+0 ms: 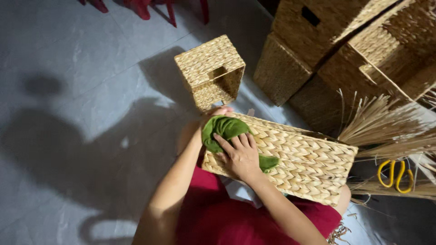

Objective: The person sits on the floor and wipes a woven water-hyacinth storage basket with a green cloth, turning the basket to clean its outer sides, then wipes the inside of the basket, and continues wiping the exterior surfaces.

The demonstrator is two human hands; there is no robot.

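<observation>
- Red fabric over the person's lap (236, 222) fills the bottom edge of the view, and it serves as the rest for the work: one long edge of the basket sits on it, so the piece stays steady without being lifted.
- Right hand (240, 154) lies palm-down on the rectangular woven straw-coloured basket (299, 159), fingers spread flat and pressing a crumpled green cloth (225, 129) against the braided side; the flat hand keeps the cloth in full contact with the weave.
- Left hand (218, 111) is mostly hidden behind the cloth and the basket's far corner. Only the knuckles show at the top edge, apparently curled over the rim to brace the basket against the pressing; how tightly the fingers close I cannot tell.
- Just right of the basket, on the grey tiled floor (68, 90), lie yellow-handled scissors (394, 174) beside a loose sheaf of dry pale straw fibre (386, 122), both within easy reach.
- Beyond the hands, a small square woven basket with a handle slot (211, 70) stands on the floor apart from the work.
- Farther right, several large woven baskets (345, 45) are piled together, tilted against each other.
- Farthest off, red chair legs (145, 9) show at the top edge.
</observation>
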